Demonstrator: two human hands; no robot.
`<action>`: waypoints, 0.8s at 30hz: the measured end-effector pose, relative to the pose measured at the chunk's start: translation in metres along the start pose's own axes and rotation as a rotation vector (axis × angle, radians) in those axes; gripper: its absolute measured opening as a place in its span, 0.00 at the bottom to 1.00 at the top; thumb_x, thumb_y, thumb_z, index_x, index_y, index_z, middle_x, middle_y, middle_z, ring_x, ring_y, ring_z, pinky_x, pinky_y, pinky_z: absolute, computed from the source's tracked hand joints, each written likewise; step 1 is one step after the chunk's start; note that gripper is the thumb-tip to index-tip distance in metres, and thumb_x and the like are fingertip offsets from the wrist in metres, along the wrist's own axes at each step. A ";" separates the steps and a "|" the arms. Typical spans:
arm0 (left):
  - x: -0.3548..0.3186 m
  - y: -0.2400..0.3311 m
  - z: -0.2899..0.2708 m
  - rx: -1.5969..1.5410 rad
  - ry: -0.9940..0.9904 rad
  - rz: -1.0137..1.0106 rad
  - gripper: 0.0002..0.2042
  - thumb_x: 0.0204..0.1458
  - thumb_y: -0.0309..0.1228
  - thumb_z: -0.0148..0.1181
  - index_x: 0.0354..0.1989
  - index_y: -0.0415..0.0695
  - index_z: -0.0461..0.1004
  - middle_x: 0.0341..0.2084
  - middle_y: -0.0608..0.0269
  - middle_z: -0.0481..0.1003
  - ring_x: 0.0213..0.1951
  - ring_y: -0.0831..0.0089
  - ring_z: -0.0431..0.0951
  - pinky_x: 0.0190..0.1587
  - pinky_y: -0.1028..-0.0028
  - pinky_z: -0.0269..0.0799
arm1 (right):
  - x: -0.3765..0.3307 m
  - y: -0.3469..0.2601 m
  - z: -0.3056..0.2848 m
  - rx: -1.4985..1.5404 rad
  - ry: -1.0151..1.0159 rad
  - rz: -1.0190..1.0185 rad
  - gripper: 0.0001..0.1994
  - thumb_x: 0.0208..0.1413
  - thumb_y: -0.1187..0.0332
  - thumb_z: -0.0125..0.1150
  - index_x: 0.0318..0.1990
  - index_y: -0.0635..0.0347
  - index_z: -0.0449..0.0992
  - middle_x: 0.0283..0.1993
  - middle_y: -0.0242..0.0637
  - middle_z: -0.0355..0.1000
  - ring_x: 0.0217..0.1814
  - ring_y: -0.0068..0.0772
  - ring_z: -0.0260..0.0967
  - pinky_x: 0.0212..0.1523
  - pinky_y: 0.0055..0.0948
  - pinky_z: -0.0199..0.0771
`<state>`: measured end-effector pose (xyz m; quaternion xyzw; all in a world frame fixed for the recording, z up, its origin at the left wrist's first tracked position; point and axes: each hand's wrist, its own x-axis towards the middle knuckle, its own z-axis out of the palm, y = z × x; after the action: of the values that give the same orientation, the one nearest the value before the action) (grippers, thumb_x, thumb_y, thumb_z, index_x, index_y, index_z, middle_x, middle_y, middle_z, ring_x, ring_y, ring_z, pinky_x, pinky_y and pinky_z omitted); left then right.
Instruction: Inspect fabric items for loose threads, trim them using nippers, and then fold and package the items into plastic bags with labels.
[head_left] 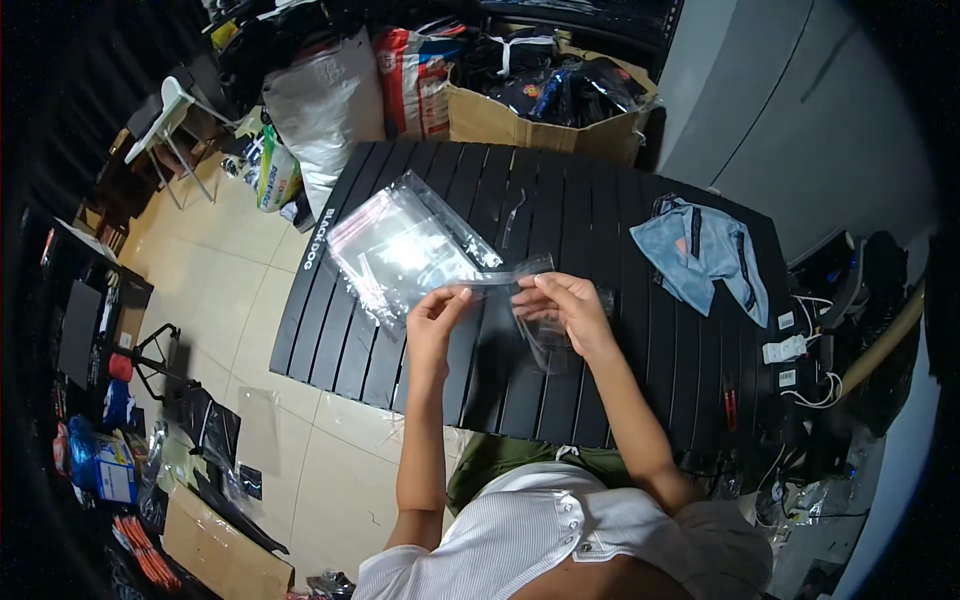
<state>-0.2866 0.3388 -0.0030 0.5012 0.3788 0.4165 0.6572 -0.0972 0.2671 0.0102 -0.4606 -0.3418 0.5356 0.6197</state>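
Note:
Between my two hands a clear plastic bag (535,338) is stretched by its top edge above the black slatted table (600,400). My left hand (432,312) pinches one end of that edge between thumb and fingers. The other end is in my right hand (568,306), its thumb on top and fingers beneath; the see-through film droops under it. Just beyond my left hand lies a stack of clear plastic bags (400,240), with pinkish strips along one side. A thin clear strip (514,215) rests on the slats behind the held bag.
A folded light-blue garment (695,250) lies at the table's right. Red-handled snips (730,405) and a white power strip (785,349) are near the right edge. Beyond the table stand a filled cardboard box (540,130) and a white sack (325,110).

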 end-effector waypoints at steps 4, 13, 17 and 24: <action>-0.003 0.009 0.009 -0.160 0.049 -0.016 0.06 0.50 0.27 0.56 0.33 0.39 0.69 0.31 0.58 0.75 0.31 0.77 0.76 0.35 0.82 0.70 | -0.014 -0.009 0.015 -0.695 0.482 -0.748 0.13 0.47 0.77 0.57 0.42 0.63 0.67 0.41 0.41 0.69 0.42 0.36 0.67 0.44 0.30 0.66; -0.013 0.016 0.013 -0.244 -0.101 -0.050 0.07 0.53 0.31 0.53 0.34 0.42 0.64 0.37 0.53 0.75 0.34 0.73 0.77 0.37 0.78 0.71 | -0.007 0.017 0.030 -1.050 -0.070 -0.835 0.23 0.38 0.71 0.65 0.46 0.57 0.69 0.43 0.36 0.65 0.47 0.37 0.60 0.48 0.36 0.61; -0.013 0.009 0.007 -0.202 -0.091 -0.033 0.08 0.54 0.32 0.53 0.35 0.42 0.63 0.34 0.54 0.75 0.34 0.73 0.77 0.38 0.76 0.73 | -0.007 0.015 0.037 -1.007 -0.104 -0.691 0.16 0.37 0.73 0.65 0.39 0.58 0.72 0.41 0.37 0.65 0.43 0.38 0.62 0.46 0.35 0.62; -0.013 0.011 0.006 -0.158 -0.083 0.009 0.08 0.54 0.31 0.53 0.35 0.41 0.64 0.31 0.55 0.76 0.32 0.73 0.77 0.35 0.77 0.73 | -0.002 0.018 0.037 -0.945 -0.157 -0.811 0.15 0.35 0.75 0.66 0.34 0.59 0.70 0.40 0.39 0.64 0.43 0.43 0.61 0.47 0.37 0.62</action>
<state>-0.2877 0.3267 0.0098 0.4663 0.3146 0.4269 0.7080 -0.1382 0.2725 0.0066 -0.4779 -0.7337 0.0812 0.4762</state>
